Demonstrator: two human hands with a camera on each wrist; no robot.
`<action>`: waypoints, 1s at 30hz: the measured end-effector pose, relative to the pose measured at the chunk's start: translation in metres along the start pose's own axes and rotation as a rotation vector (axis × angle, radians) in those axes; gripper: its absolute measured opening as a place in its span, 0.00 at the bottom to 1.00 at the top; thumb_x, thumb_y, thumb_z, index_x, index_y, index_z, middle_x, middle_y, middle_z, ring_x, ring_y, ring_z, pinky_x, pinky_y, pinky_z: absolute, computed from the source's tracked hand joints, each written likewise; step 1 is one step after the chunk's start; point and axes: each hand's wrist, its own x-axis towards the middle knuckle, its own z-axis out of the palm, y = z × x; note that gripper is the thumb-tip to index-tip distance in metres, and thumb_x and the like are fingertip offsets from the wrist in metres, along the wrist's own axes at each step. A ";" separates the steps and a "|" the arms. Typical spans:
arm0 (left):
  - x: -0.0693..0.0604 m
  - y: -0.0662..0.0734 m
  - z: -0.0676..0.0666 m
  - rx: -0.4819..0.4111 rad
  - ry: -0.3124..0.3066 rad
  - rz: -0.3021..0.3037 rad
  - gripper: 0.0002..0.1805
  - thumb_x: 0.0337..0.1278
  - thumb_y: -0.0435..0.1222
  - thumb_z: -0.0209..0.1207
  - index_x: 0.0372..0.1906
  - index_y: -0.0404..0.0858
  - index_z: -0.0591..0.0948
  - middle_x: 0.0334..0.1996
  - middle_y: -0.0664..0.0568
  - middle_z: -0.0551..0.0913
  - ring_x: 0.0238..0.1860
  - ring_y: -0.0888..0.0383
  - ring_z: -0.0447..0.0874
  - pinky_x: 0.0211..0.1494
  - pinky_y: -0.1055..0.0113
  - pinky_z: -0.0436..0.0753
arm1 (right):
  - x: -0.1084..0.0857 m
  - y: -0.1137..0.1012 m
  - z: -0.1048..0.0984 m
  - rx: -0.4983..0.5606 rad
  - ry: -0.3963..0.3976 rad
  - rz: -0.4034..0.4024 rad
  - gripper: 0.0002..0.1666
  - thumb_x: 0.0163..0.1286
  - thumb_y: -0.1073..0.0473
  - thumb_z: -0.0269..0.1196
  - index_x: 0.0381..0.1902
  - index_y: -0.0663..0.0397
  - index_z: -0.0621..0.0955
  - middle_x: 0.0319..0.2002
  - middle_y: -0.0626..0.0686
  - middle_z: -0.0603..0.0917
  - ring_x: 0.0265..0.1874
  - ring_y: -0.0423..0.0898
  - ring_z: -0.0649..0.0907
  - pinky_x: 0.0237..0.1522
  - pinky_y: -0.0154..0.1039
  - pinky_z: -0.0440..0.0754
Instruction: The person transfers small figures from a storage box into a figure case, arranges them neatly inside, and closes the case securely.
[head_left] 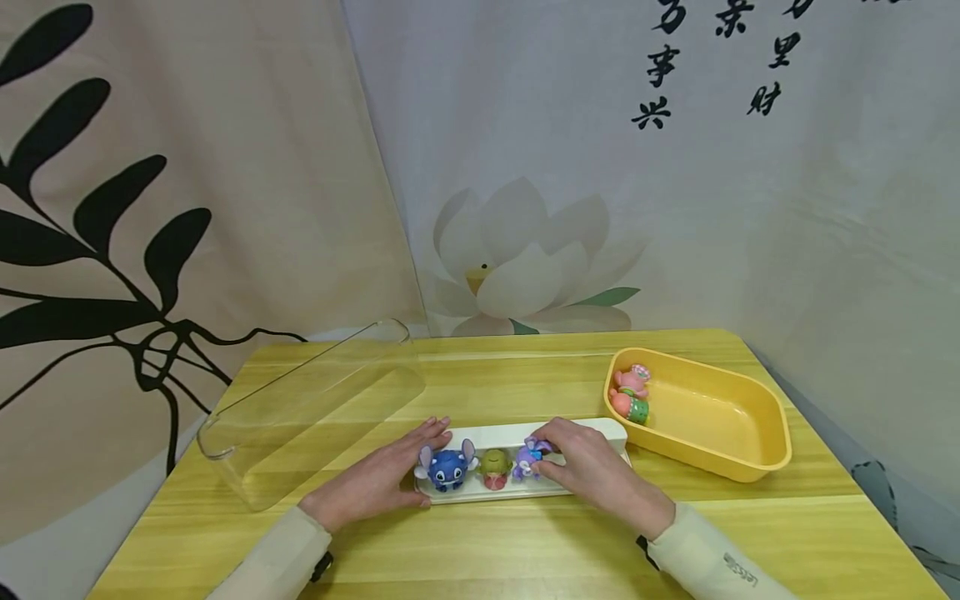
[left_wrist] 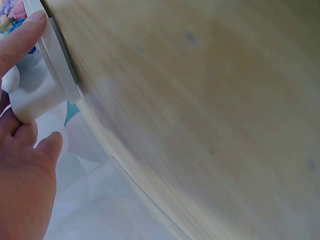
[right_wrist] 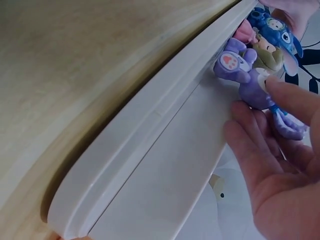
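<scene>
A long white display base (head_left: pixel 491 435) lies on the table with three small figurines in a row. The blue big-eared figurine (head_left: pixel 447 469) is at its left, and a green-hooded figurine (head_left: pixel 495 468) with a pink lower part sits in the middle. My right hand (head_left: pixel 600 475) pinches the purple figurine (right_wrist: pixel 252 92) between thumb and fingers, beside the green one. My left hand (head_left: pixel 378 479) grips the left end of the base, thumb along the front edge and the other fingers toward the back. In the left wrist view only a corner of the figurines shows.
A yellow tray (head_left: pixel 757 400) stands at the right, with a pink figurine (head_left: pixel 632 380) and a pink-and-green figurine (head_left: pixel 630 406) at its left end. At the left a clear plastic cover (head_left: pixel 315 417) lies on the wooden table (head_left: pixel 480 550). Printed curtains hang behind.
</scene>
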 end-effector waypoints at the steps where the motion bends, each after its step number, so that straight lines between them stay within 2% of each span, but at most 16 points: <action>1: 0.000 0.000 0.000 0.000 0.000 0.000 0.53 0.55 0.43 0.76 0.82 0.44 0.60 0.84 0.49 0.49 0.82 0.50 0.49 0.78 0.48 0.65 | 0.000 0.000 0.000 -0.002 0.000 0.001 0.17 0.61 0.61 0.77 0.46 0.56 0.85 0.38 0.46 0.85 0.33 0.43 0.84 0.36 0.35 0.85; 10: 0.001 -0.002 0.000 0.004 -0.001 0.002 0.53 0.55 0.44 0.76 0.82 0.45 0.60 0.84 0.49 0.49 0.82 0.50 0.49 0.78 0.48 0.65 | -0.001 0.002 -0.002 -0.002 0.029 -0.002 0.23 0.59 0.59 0.79 0.51 0.56 0.84 0.42 0.46 0.85 0.37 0.40 0.84 0.40 0.36 0.87; 15: 0.001 -0.003 0.000 0.000 -0.003 0.005 0.53 0.55 0.45 0.76 0.83 0.45 0.60 0.84 0.49 0.49 0.82 0.50 0.48 0.78 0.48 0.65 | -0.002 0.002 -0.011 0.039 0.039 0.032 0.26 0.61 0.55 0.78 0.55 0.54 0.84 0.45 0.45 0.85 0.40 0.43 0.86 0.41 0.37 0.87; 20: 0.000 -0.003 0.000 -0.003 0.003 0.010 0.53 0.55 0.44 0.76 0.82 0.45 0.60 0.84 0.49 0.49 0.82 0.50 0.49 0.78 0.47 0.65 | -0.006 0.004 -0.027 0.088 0.070 0.098 0.27 0.66 0.49 0.75 0.58 0.53 0.83 0.52 0.47 0.86 0.50 0.48 0.86 0.49 0.47 0.88; 24: 0.000 -0.003 0.000 -0.007 0.005 0.013 0.53 0.55 0.44 0.76 0.82 0.44 0.60 0.84 0.49 0.49 0.82 0.50 0.49 0.78 0.48 0.65 | -0.010 0.011 -0.042 0.089 0.121 0.132 0.28 0.69 0.46 0.71 0.61 0.52 0.82 0.60 0.50 0.84 0.59 0.52 0.83 0.58 0.56 0.84; 30: -0.001 -0.002 0.000 -0.001 0.008 0.014 0.53 0.54 0.44 0.76 0.82 0.44 0.60 0.84 0.48 0.50 0.82 0.49 0.49 0.78 0.47 0.65 | -0.018 0.025 -0.059 0.100 0.110 0.182 0.32 0.72 0.44 0.68 0.68 0.51 0.78 0.68 0.53 0.79 0.67 0.59 0.77 0.63 0.62 0.80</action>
